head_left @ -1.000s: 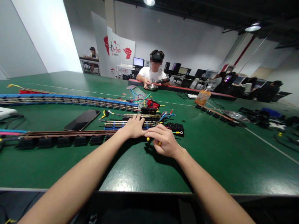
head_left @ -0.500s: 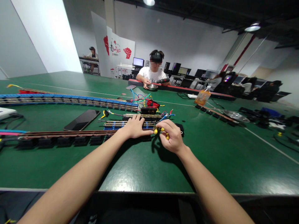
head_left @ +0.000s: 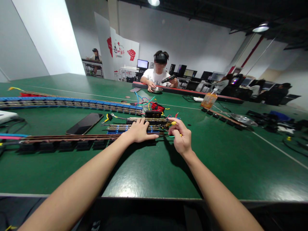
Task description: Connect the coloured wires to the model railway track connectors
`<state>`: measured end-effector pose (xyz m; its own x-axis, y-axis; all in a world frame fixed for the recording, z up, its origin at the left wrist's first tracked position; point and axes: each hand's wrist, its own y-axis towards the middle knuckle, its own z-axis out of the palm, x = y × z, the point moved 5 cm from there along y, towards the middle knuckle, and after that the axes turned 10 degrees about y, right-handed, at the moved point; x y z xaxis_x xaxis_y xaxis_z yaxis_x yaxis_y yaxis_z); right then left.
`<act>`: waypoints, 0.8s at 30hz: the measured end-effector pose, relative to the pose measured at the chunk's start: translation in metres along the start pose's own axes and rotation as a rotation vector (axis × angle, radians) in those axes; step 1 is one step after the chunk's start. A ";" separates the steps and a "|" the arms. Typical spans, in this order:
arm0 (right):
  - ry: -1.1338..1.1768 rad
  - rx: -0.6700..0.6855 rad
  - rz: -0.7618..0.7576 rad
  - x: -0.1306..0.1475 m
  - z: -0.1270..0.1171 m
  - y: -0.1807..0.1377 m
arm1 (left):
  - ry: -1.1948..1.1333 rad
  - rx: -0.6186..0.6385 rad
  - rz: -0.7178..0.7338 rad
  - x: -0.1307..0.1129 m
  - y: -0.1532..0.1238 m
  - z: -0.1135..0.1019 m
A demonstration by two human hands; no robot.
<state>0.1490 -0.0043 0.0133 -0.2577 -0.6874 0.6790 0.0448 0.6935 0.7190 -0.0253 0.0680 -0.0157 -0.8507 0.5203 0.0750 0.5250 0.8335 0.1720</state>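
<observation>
My left hand lies flat with spread fingers across short rail pieces: a blue one with brass-coloured bars and a black one behind it. Its thumb points right, along the near brown rail strip on black blocks. At the right ends of these pieces, my right hand is closed, thumb and fingers pinching dark wires with yellow ends. Their exact form is partly hidden by the fingers. A bit of green wire shows beneath the fingertips.
A phone and a long curved blue rail lie to the left. Behind the hands are a red part and loose coloured wires. An orange bottle stands right. Across the table, a person holds a metal bowl and a black tool.
My right hand has moved slightly right and turned, carrying the yellow-ended wires away from my left thumb. My left hand has stayed put. The person opposite has raised the black tool.
</observation>
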 end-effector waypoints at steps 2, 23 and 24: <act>0.101 -0.088 0.075 -0.005 -0.004 0.003 | -0.010 0.007 -0.002 0.000 0.000 0.000; 0.391 -0.630 0.467 -0.020 -0.023 0.007 | -0.003 0.028 -0.006 0.000 -0.001 -0.003; 0.406 -0.640 0.479 -0.020 -0.023 0.007 | -0.007 0.029 -0.007 0.000 -0.002 -0.003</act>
<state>0.1770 0.0088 0.0084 0.2826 -0.4625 0.8404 0.6205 0.7562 0.2075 -0.0258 0.0658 -0.0128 -0.8541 0.5157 0.0670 0.5198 0.8421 0.1441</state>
